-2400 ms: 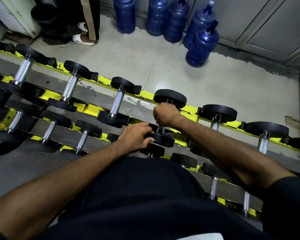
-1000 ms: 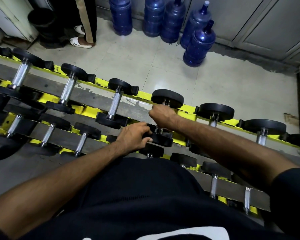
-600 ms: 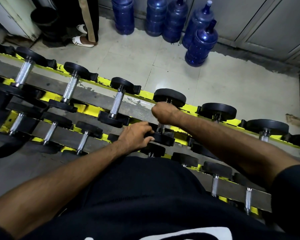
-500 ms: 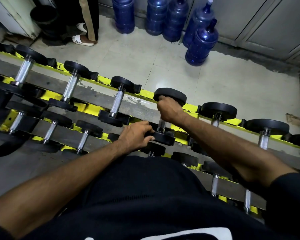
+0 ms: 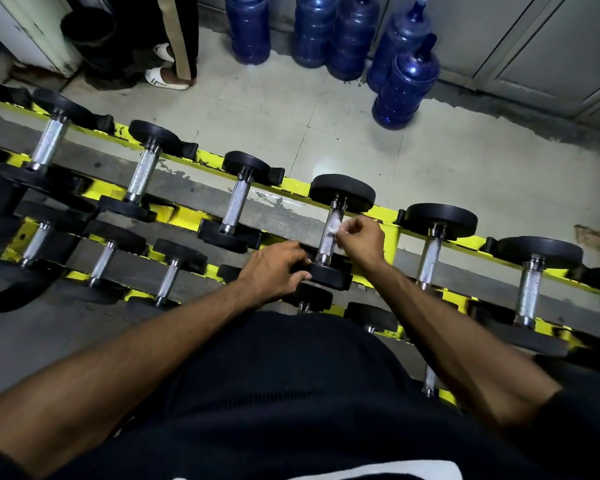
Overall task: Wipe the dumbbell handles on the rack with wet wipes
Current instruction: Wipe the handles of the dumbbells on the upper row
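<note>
The right hand (image 5: pixel 361 239) pinches a small white wet wipe (image 5: pixel 334 228) between thumb and fingertips, pressing it to the upper part of a knurled metal handle (image 5: pixel 325 245) at its 9 o'clock. The left hand (image 5: pixel 274 268), at 7 o'clock from that handle, curls its fingers over the near black head of the same dumbbell (image 5: pixel 329 276). This dumbbell lies on the top tier of the yellow rack (image 5: pixel 291 185), with other dumbbells (image 5: pixel 238 199) on either side. Blue water bottles (image 5: pixel 406 84) stand on the tiled floor (image 5: pixel 465 168) at 12 o'clock.
</note>
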A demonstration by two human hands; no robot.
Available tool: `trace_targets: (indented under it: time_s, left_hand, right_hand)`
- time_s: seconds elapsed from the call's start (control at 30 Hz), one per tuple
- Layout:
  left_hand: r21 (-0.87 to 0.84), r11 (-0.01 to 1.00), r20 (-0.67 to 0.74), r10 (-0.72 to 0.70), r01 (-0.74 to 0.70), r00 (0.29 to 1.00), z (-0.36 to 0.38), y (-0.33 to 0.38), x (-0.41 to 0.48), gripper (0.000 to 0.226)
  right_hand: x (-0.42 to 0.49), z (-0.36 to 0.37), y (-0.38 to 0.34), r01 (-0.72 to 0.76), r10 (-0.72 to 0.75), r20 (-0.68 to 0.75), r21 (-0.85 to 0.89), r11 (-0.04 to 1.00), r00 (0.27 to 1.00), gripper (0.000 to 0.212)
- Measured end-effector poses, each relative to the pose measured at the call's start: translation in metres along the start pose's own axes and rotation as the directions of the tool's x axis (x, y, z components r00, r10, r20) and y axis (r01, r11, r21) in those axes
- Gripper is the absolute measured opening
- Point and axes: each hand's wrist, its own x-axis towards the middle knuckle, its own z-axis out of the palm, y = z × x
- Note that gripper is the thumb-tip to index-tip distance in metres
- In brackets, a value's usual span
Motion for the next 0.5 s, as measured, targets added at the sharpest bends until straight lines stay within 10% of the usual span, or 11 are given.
trace_targets:
  time_s: [0.13, 0.3, 0.5]
  left_hand:
    - [0.004, 1.000, -0.006, 0.004, -0.004, 1.000, -0.001, 0.000, 0.000, 0.031]
    - [0.006, 1.000, -0.004, -0.011, 0.011, 1.000, 0.000, 0.001, -0.001, 0.031]
    - [0.010, 1.000, -0.017, -0.006, 0.006, 1.000, 0.000, 0.000, 0.000, 0.031]
  right_hand:
    - [-0.001, -0.007, 0.007, -0.289, 0.266, 0.204, 0.094, 0.953, 0.942, 0.016]
    - [0.011, -0.006, -0.008, -0.355, 0.339, 0.108, 0.346, 0.868, 0.934, 0.028]
    - [-0.001, -0.010, -0.005, -0.546, 0.465, 0.311, 0.271, 0.793, 0.829, 0.004]
